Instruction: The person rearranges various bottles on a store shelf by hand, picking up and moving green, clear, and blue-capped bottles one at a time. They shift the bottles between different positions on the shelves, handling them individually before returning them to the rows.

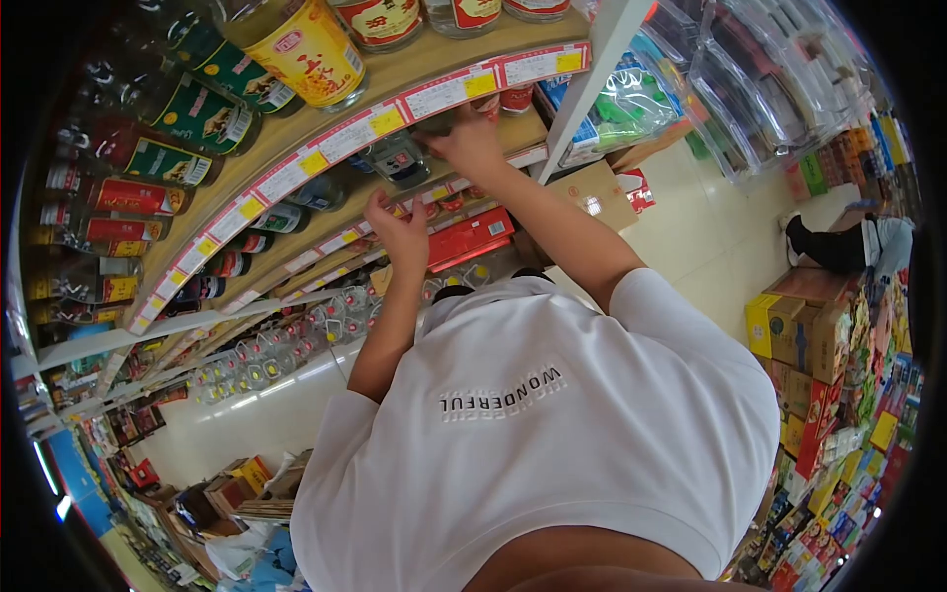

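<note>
My right hand [472, 146] reaches into the shelf level below the upper price-label strip [404, 111]. Its fingers are beside a clear glass bottle [399, 161] and dark glass behind it. Shelf edge and shadow partly hide the fingertips, so their grip cannot be made out. Lower and to the left, my left hand [400, 225] is raised near the lower shelf's edge, just below the clear bottle. Its thumb and fingers are apart with nothing between them. A red box [469, 240] lies beyond that hand, lower down.
Yellow-labelled [301, 51] and green-labelled bottles [207, 111] stand on the upper shelf. Large clear jugs [345, 314] line the floor level. At right are a white shelf post [595, 89], a cardboard box [590, 197], plastic containers [755, 84] and another person's leg [838, 245].
</note>
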The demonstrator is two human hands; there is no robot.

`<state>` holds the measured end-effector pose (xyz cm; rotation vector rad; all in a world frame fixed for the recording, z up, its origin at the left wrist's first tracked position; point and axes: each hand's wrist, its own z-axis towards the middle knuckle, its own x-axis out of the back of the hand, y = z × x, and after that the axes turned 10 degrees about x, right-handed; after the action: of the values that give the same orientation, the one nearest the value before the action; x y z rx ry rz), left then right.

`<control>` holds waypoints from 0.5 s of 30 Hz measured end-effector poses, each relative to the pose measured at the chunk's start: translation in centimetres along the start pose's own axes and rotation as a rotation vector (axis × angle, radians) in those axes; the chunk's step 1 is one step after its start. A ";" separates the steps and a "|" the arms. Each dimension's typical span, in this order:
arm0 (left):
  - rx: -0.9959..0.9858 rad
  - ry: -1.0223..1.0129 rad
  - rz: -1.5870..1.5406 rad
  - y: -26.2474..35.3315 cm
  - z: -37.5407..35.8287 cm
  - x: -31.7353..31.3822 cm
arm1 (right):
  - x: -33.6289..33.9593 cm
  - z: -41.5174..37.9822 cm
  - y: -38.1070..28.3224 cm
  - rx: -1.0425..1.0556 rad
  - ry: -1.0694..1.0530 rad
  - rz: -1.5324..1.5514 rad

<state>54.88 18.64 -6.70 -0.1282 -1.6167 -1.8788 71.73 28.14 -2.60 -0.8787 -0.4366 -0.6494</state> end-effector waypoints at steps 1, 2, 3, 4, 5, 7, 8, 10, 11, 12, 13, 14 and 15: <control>0.015 -0.012 -0.023 0.6 0.0 0.0 | 0.3 0.0 -0.4 -0.055 0.012 0.078; 0.031 -0.025 -0.046 1.2 -0.2 0.1 | 0.7 0.1 -0.8 -0.111 0.024 0.156; 0.048 -0.036 -0.069 2.0 -0.6 0.1 | 0.9 0.2 -1.0 -0.087 0.017 0.111; 0.058 -0.056 -0.080 2.1 -1.0 -0.1 | 1.1 0.2 -1.2 -0.062 0.009 0.066; 0.067 -0.075 -0.091 1.9 -1.4 -0.3 | 1.2 0.2 -1.2 -0.038 0.003 0.023; 0.042 -0.112 -0.068 1.6 -1.6 -0.9 | 0.9 0.2 -0.7 -0.016 -0.023 0.004; 0.010 -0.132 -0.034 1.5 -1.7 -1.2 | 0.8 0.2 -0.5 -0.004 -0.036 -0.005; -0.054 -0.165 0.014 1.7 -1.7 -1.6 | 1.8 0.3 -1.5 -0.043 -0.007 0.060; -0.084 -0.179 0.029 1.9 -1.6 -1.9 | 2.2 0.3 -1.9 -0.061 0.007 0.092; -0.113 -0.193 0.043 2.3 -1.5 -2.1 | 2.3 0.3 -1.8 -0.070 -0.012 0.096; -0.104 -0.202 0.070 2.8 -1.3 -2.5 | 2.3 0.3 -1.7 -0.077 -0.031 0.100; -0.093 -0.211 0.098 3.3 -1.1 -2.9 | 2.3 0.3 -1.6 -0.085 -0.051 0.105; -0.081 -0.218 0.126 3.6 -0.8 -3.3 | 2.3 0.3 -1.5 -0.096 -0.058 0.130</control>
<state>59.59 19.13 -5.32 -0.4731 -1.6329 -1.8854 72.37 26.91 -0.26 -1.0103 -0.3996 -0.5299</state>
